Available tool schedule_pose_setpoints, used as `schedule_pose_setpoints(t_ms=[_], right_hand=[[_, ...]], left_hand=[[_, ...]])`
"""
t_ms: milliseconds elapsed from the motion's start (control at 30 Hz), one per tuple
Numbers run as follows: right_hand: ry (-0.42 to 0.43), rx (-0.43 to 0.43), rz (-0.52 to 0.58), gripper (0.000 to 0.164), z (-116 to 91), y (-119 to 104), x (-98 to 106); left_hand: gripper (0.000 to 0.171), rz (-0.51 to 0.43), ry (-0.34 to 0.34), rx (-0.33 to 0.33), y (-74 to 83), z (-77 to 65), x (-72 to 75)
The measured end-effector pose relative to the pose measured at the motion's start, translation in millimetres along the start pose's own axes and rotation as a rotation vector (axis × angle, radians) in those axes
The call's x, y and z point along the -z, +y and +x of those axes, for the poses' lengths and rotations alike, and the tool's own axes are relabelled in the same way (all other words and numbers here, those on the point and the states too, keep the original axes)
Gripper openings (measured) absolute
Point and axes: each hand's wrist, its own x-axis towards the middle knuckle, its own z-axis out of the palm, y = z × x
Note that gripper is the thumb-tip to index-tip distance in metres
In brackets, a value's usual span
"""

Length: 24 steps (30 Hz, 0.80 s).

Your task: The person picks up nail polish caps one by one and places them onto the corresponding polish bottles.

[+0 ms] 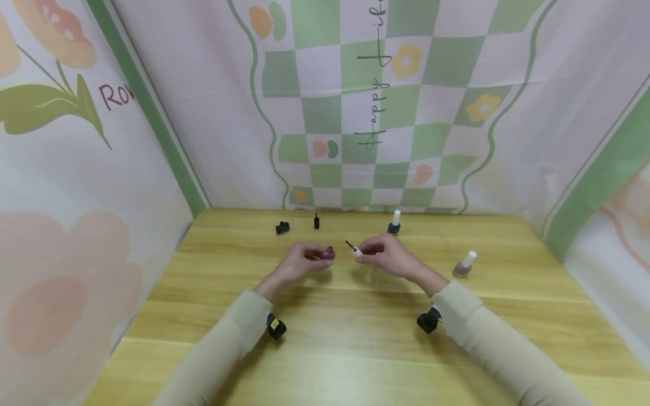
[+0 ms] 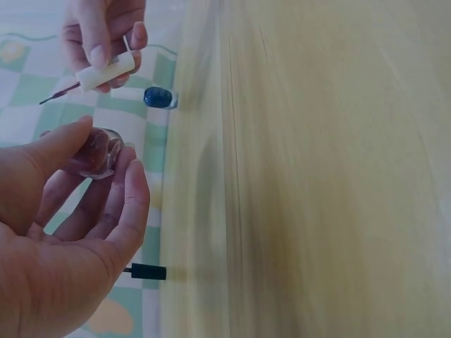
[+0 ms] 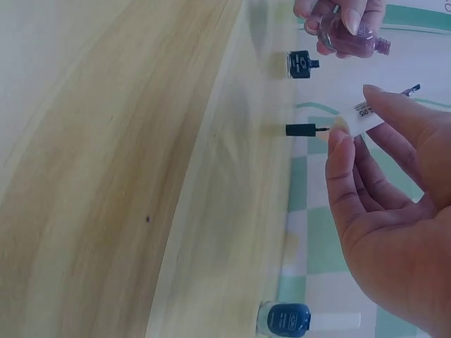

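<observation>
My left hand (image 1: 301, 263) pinches a small glass nail polish bottle (image 2: 99, 153) of dark mauve polish between thumb and fingers; its neck is uncapped. To its right, my right hand (image 1: 390, 255) holds a white nail polish cap (image 3: 359, 118) by its sides. The brush (image 2: 59, 93) on that cap is coated with dark polish and points toward the left hand, apart from the bottle. Both hands are above the wooden table. Behind them, an uncapped black bottle (image 3: 299, 65) stands near its black brush cap (image 1: 317, 222), which is upright with the brush up.
A dark blue polish bottle with a white cap (image 1: 394, 225) stands behind the right hand. Farther right is a mauve bottle with a white cap (image 1: 463, 267). The wooden table (image 1: 345, 344) ends at a printed green-and-white curtain (image 1: 355, 113) at the back.
</observation>
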Motion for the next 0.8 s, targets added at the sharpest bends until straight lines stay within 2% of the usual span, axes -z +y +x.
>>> schedule_pose_setpoints(t_ms=[300,800], right_hand=[[-0.01,-0.011,-0.02,0.027,-2.5,-1.0,5.9],[-0.033,0.053,-0.038,0.029,-7.0,3.3,16.3]], left_hand=[[0.026,-0.061,-0.024,0.006,2.2,2.4,-2.8],[0.023,-0.026,-0.027,0.001,2.4,0.6,-4.6]])
